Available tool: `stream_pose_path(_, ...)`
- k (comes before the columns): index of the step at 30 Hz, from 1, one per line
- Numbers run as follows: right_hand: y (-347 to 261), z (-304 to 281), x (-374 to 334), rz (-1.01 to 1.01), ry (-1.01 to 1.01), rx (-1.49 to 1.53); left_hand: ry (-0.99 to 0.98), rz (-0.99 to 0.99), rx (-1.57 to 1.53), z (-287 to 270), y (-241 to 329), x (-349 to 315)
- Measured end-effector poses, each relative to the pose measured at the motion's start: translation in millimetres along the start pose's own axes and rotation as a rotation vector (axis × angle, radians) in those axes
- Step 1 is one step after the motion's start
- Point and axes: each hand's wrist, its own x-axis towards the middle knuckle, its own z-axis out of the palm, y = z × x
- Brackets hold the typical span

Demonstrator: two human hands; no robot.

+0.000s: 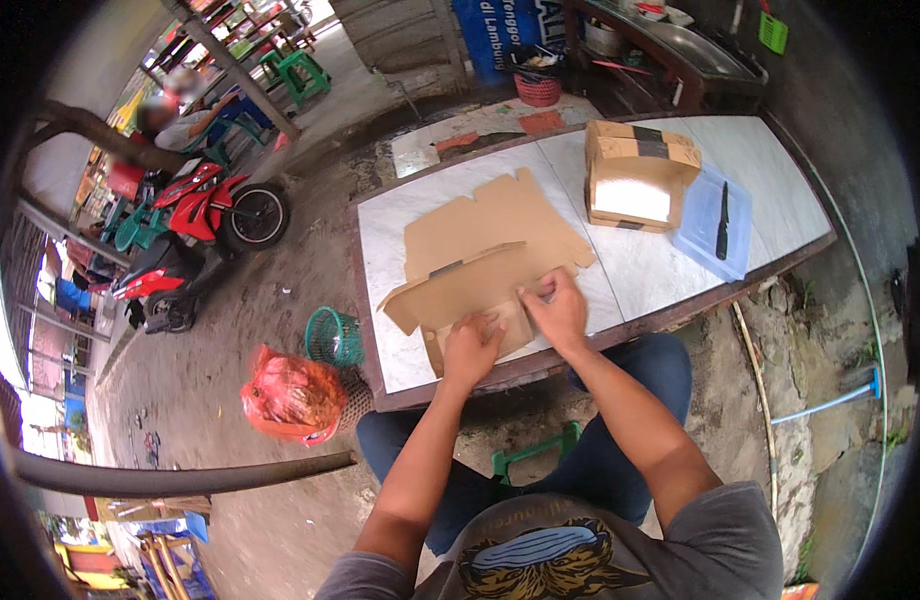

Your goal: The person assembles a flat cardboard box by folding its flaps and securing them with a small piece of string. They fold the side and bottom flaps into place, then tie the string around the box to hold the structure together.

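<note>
On the white tiled table [390,215] in front of me lies a partly folded brown cardboard box [470,230], its wide lid panel spread flat toward the far side. One long wall, with a dark strip on it, stands tilted up across the middle. Over the near side of the box, my left hand [473,345] bends its fingers onto the cardboard, thumb toward the right. My right hand [558,308] pinches the cardboard near the box's right corner. The undersides of both hands' fingers are hidden.
Folded cardboard boxes [640,165] are stacked at the far right, beside a bluish clear plastic container [702,215] with a black knife-like object [723,220] on it. A green basket [334,337] and an orange-red plastic bag [292,393] stand left of the table. A red motorcycle [195,205] is parked farther off.
</note>
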Motion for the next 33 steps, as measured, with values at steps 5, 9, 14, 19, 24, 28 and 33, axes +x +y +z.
stream_pose_path(5, -78, -34, 28, -0.810, 0.142, -0.232, 0.260, 0.116, 0.048, -38, -2, -43)
stream_pose_path(9, -114, -2, 64, -1.019, -0.223, -0.439, 0.520, 0.093, 0.089, -43, 1, -83)
stream_pose_path(14, -124, 19, 91, -0.538, -0.636, -0.601, 0.707, -0.195, -0.169, -22, -39, -117)
stream_pose_path(19, -101, -5, 101, -0.263, -0.579, -0.348, 0.730, -0.325, -0.721, -24, -67, -95)
stream_pose_path(24, -73, -25, 109, -0.265, -0.645, -0.376, 0.762, -0.373, -0.713, -82, -77, -35)
stream_pose_path(28, -56, -21, 103, -0.224, -0.509, -0.403, 0.700, -0.093, -0.200, -105, -19, -10)
stream_pose_path(33, 7, 17, 84, 0.080, -0.348, 0.165, 0.672, 0.184, 0.226, -76, 56, -26)
